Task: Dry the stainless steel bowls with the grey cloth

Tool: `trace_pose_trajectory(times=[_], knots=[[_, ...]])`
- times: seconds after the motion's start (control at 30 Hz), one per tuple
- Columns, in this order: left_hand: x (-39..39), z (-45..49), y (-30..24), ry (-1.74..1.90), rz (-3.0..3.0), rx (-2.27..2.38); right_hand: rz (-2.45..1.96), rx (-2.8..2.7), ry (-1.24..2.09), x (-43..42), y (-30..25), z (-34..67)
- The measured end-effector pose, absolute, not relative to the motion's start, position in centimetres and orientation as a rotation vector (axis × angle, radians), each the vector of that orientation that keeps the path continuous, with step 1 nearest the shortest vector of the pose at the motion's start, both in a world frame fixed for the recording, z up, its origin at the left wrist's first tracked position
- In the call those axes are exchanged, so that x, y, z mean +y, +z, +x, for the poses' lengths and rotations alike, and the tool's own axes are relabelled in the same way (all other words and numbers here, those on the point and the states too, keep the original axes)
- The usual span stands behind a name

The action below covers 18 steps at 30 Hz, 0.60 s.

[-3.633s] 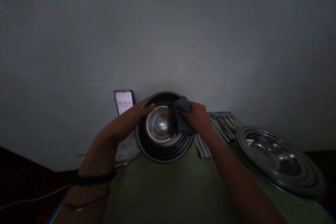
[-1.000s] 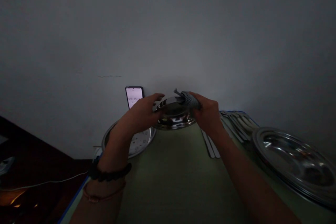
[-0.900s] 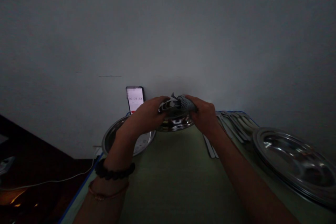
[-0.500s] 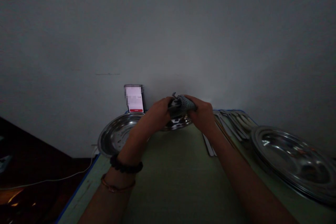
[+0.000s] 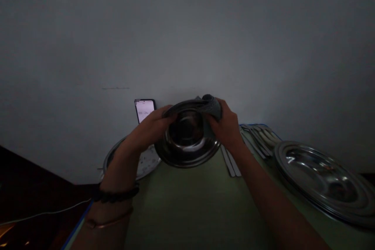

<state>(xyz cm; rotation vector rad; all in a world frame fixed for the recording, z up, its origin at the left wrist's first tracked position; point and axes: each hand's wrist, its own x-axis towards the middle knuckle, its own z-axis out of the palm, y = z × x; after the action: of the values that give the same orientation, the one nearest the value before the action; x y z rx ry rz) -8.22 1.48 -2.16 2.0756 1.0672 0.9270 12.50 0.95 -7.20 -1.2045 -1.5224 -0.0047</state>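
Observation:
A shiny round metal plate (image 5: 187, 154) is held up over the middle of the table, its inner face tilted toward me. My left hand (image 5: 152, 128) grips the plate's left rim, thumb on the inner face. My right hand (image 5: 227, 128) is closed around a grey checked cloth (image 5: 213, 108), which is folded over the plate's upper right rim. The fingers behind the plate and cloth are hidden. Behind my left forearm, a wide metal basin (image 5: 148, 164) rests on the table, partly covered by the arm.
A phone (image 5: 144, 109) leans on the wall at the back. On the right lie a stack of metal plates (image 5: 319, 179) and a row of cutlery (image 5: 259, 138). Two flat handles (image 5: 230, 162) show beside my right forearm. A white cable (image 5: 49, 213) hangs left of the table (image 5: 190, 207).
The metal plate, earlier mostly hidden behind my hands, now faces me in full. My hands have moved apart, the left one outward to the plate's left rim. The cloth remains in my right hand.

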Motion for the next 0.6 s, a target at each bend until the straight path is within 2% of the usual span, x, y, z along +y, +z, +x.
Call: trace_pose_trajectory(times=[0.17,0.37,0.47,0.6], knots=[[0.0,-7.7,-0.8,0.839,2.234,1.133,-1.042,-1.735,-0.161,-1.0,-5.2,11.5],[-0.4,-7.3,-0.4,0.703,2.309,1.157,-1.232,-1.895,-0.033,-0.6,-5.5,11.9],[0.1,-7.8,-0.7,0.798,2.157,1.126,-1.289,-1.723,-0.009,0.0,-5.7,12.2],[0.7,-8.2,-1.0,1.13,1.758,1.029,-1.276,-1.433,0.147,0.4,-6.3,12.0]])
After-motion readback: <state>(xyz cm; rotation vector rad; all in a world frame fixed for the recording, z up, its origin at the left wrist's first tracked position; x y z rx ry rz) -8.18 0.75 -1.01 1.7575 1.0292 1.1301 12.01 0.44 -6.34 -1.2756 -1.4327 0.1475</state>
